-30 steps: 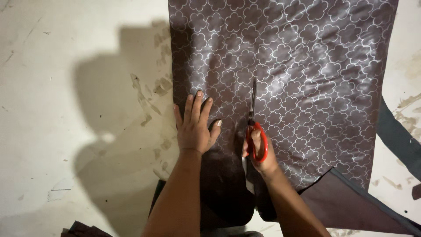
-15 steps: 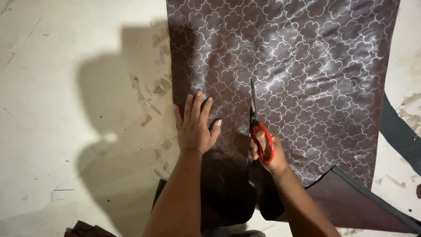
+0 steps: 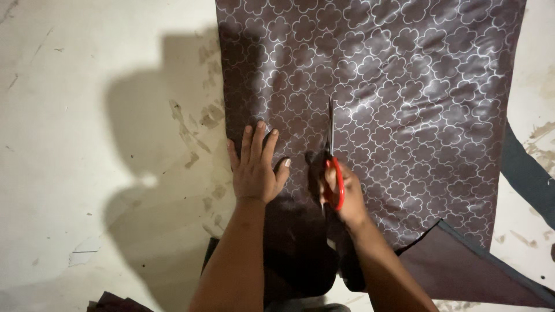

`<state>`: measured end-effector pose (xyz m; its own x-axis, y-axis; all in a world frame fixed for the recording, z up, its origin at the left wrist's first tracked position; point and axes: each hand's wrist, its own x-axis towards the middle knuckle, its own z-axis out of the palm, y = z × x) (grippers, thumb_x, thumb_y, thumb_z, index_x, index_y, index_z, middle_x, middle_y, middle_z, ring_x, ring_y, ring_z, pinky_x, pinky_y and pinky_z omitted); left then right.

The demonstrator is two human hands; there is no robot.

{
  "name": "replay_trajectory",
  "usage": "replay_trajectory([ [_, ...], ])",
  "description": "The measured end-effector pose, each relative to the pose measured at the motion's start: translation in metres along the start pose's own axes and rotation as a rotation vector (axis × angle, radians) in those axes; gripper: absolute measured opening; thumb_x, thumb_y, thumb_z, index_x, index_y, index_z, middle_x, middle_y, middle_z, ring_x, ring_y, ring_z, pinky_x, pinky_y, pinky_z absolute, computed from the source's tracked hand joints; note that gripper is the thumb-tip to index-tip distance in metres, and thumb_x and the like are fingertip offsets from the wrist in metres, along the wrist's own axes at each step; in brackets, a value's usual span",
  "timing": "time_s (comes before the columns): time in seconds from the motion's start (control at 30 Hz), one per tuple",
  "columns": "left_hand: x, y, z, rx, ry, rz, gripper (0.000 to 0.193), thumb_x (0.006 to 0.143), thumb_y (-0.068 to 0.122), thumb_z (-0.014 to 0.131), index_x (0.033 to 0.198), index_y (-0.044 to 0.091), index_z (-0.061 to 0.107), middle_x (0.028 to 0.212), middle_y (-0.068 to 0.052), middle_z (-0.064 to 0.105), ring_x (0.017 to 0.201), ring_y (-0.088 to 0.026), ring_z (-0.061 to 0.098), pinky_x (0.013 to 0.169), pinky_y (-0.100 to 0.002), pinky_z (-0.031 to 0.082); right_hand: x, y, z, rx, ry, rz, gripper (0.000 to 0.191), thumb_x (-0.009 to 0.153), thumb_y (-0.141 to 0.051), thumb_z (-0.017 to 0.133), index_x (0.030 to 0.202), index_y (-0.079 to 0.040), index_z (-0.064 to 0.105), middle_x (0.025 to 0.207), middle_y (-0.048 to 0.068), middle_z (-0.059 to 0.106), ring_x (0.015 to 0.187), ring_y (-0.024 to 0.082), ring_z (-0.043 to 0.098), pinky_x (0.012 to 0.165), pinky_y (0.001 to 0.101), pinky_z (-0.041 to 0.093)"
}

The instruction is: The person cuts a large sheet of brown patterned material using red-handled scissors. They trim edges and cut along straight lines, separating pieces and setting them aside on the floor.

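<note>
So there's a big sheet of shiny grey-brown fabric with a white flower-outline pattern (image 3: 399, 98) spread flat on a pale, scuffed concrete floor (image 3: 87, 144). The left hand (image 3: 254, 167) is released, fingers spread, pressed palm-down on the fabric near its left edge, just beside the cut line. The right hand (image 3: 344, 196) is clenched around the red handles of a pair of steel-bladed scissors (image 3: 330, 156), blades pointing straight away from the person and lying on the fabric a little to the right of the left hand. Can't really tell how far apart the blades are, they look like one thin line from here. Below the hands the fabric is split, with the plain dark underside showing. A folded-over plain brown flap of cloth (image 3: 462, 271) lies at the lower right, and a dark grey strip (image 3: 526, 173) sits on the floor past the fabric's right edge.
</note>
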<state>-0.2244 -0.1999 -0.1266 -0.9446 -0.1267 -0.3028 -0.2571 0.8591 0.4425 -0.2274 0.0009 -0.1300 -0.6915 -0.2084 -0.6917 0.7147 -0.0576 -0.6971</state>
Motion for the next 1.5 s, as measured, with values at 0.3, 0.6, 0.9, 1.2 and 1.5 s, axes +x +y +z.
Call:
replay_trajectory([
  [0.3,0.001,-0.001,0.0,0.032,-0.002,-0.003,0.072,0.086,0.045,0.07,0.15,0.023,0.046,0.164,-0.006,0.033,0.154,-0.032,0.026,0.123,-0.066,0.009,0.008,0.0,0.017,-0.062,0.117,-0.003,0.058,0.096,-0.061,0.057,0.107,-0.004,0.061,0.067,0.002,0.057,0.051,0.013,0.055,0.046,0.0269,0.047],
  [0.6,0.0,-0.002,0.002,0.045,-0.017,0.008,0.072,0.089,0.046,0.068,0.152,0.024,0.042,0.164,-0.006,0.029,0.154,-0.033,0.023,0.123,-0.066,0.006,0.021,-0.01,0.01,0.064,0.031,0.001,0.06,0.094,-0.063,0.057,0.109,-0.005,0.058,0.072,0.003,0.06,0.057,0.014,0.059,0.053,0.0275,0.048],
  [0.9,0.001,-0.002,0.001,0.024,-0.045,-0.022,0.071,0.088,0.047,0.067,0.151,0.024,0.044,0.164,-0.007,0.031,0.153,-0.032,0.023,0.122,-0.065,0.005,0.022,-0.009,-0.001,0.001,0.053,-0.022,0.052,0.097,-0.057,0.059,0.099,-0.005,0.06,0.065,0.004,0.056,0.047,0.014,0.053,0.044,0.0272,0.045],
  [1.2,0.0,-0.002,0.002,0.016,-0.004,-0.004,0.071,0.088,0.047,0.067,0.151,0.023,0.045,0.164,-0.008,0.032,0.154,-0.033,0.024,0.123,-0.065,0.006,0.02,-0.013,-0.003,0.02,0.035,0.01,0.039,0.101,-0.045,0.06,0.097,-0.006,0.061,0.063,0.004,0.055,0.045,0.014,0.052,0.042,0.0263,0.045],
  [1.5,0.0,-0.004,0.004,0.063,-0.011,0.003,0.069,0.09,0.049,0.064,0.152,0.024,0.044,0.165,-0.007,0.032,0.154,-0.032,0.023,0.123,-0.065,0.006,0.023,-0.014,-0.018,0.005,-0.044,-0.032,0.03,0.101,-0.034,0.064,0.097,-0.004,0.062,0.065,0.003,0.055,0.047,0.013,0.051,0.043,0.0269,0.045],
])
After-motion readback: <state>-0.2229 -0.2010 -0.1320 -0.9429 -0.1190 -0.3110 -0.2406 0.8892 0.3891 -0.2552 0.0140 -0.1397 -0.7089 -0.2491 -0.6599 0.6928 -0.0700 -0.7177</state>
